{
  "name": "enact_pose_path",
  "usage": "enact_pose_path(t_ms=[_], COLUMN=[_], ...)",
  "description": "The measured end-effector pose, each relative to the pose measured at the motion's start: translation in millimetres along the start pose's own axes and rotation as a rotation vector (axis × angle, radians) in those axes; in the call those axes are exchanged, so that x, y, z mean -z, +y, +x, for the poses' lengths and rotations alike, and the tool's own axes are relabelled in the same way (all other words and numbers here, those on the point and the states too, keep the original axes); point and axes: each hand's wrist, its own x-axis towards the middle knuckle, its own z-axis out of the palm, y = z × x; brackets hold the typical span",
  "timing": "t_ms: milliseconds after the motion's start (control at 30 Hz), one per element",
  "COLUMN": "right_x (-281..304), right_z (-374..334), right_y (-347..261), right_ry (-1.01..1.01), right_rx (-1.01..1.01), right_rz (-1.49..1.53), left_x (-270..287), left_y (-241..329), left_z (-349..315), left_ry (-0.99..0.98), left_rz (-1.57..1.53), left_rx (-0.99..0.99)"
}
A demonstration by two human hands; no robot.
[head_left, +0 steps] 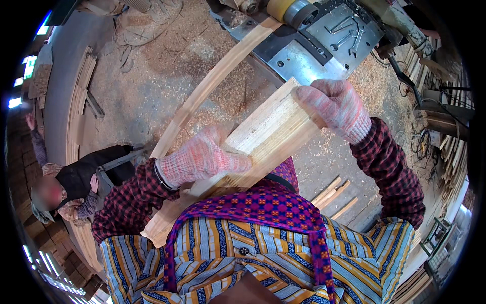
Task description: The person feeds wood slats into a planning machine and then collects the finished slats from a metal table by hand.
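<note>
A pale wooden board [276, 119] slants across the front of my body, from the lower left up toward the machine. Both my hands wear knitted white and pink gloves. My left hand [202, 158] grips the board near its middle, thumb lying over the face. Around the far right corner closes my right hand [334, 107], its fingers curled over the end. Whether this is one thick piece or boards pressed together, I cannot tell. The lower left end passes beneath my left forearm, which partly hides it.
Ahead stands a machine with a metal plate [316, 66], several wrenches [349, 38] and a yellow roller [283, 10]. A long wood strip [210, 78] runs from it toward the left. A co-worker [88, 175] is at the left. Wood pieces [331, 192] lie on the sawdust-covered floor.
</note>
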Motion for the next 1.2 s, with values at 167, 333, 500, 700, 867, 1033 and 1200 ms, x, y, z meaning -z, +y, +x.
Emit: enact_pose_path(t_ms=[167,333,500,700,867,1033,1200], right_x=[7.2,-71.8,-109.2,-107.4,-110.4,-103.5,-105.5], right_z=[-3.7,-6.0,22.6,29.4,25.9,53.3,46.6], right_y=[1.2,76.7,26.5,26.0,19.8,27.2,27.5], right_ry=[0.052,-0.012,-0.217,-0.257,-0.224,-0.556,-0.264], right_rx=[0.091,0.4,0.864,0.787,0.79,1.021,0.791], right_rz=[-0.288,0.858,1.276,1.399,1.423,1.472,1.466], left_x=[-0.3,11.0,3.1,1.6,2.4,5.5,18.5], left_y=[2.8,-0.9,-3.2,-1.6,0.0,-4.2,-23.6], left_z=[-3.0,-19.3,-6.4,-12.7,-8.8,0.0,-28.5], left_ry=[-0.02,-0.043,-0.055,-0.097,-0.035,-0.056,0.005], left_rz=[-0.013,0.066,-0.138,-0.214,-0.147,-0.137,0.121], left_rx=[0.058,0.094,-0.088,-0.094,-0.039,-0.071,-0.025])
